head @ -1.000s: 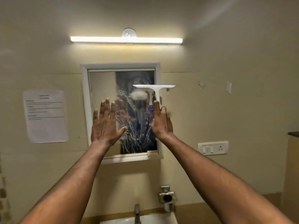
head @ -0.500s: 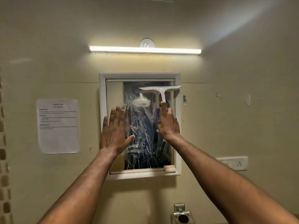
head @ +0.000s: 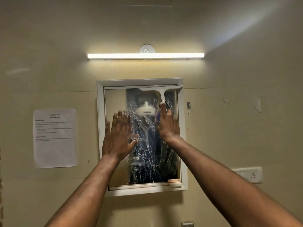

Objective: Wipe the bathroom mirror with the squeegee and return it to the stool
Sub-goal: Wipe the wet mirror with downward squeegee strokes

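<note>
White squeegee [head: 161, 92] blade tops the mirror [head: 114, 99], above right hand [head: 168, 126] grip.

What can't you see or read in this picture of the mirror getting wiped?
- Paper notice, head view: the print is too small and blurred to read.
- Squeegee handle end: hidden under the right hand.
- Mirror reflection: broken up by water streaks, partly blocked by the left hand.
- Stool: outside the frame.
- Metal fitting: cut off by the bottom edge.
</note>
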